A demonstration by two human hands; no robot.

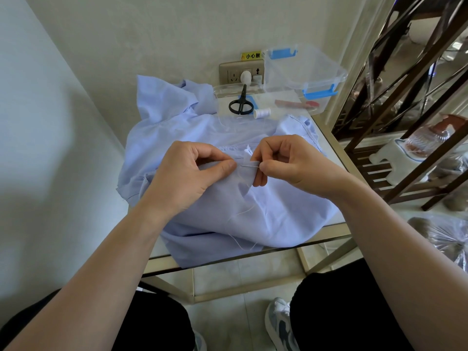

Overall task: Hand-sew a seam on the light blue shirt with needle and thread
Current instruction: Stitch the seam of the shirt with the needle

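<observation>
The light blue shirt point(278, 214) lies crumpled over a small glass table point(329, 234). My left hand point(187, 173) pinches a fold of the shirt between thumb and fingers. My right hand point(291, 160) pinches the thin needle point(249, 166), which lies level and points left into the fold, close to my left thumb. White thread point(243, 212) trails down from the fold across the fabric toward the table's front edge.
Behind the shirt lie black scissors point(241, 103), a white thread spool point(262, 113) and a clear box with blue clips point(304, 72). A wall socket point(240, 74) sits at the back. A dark wooden shelf point(405, 122) stands right. My knees and shoes are below the table.
</observation>
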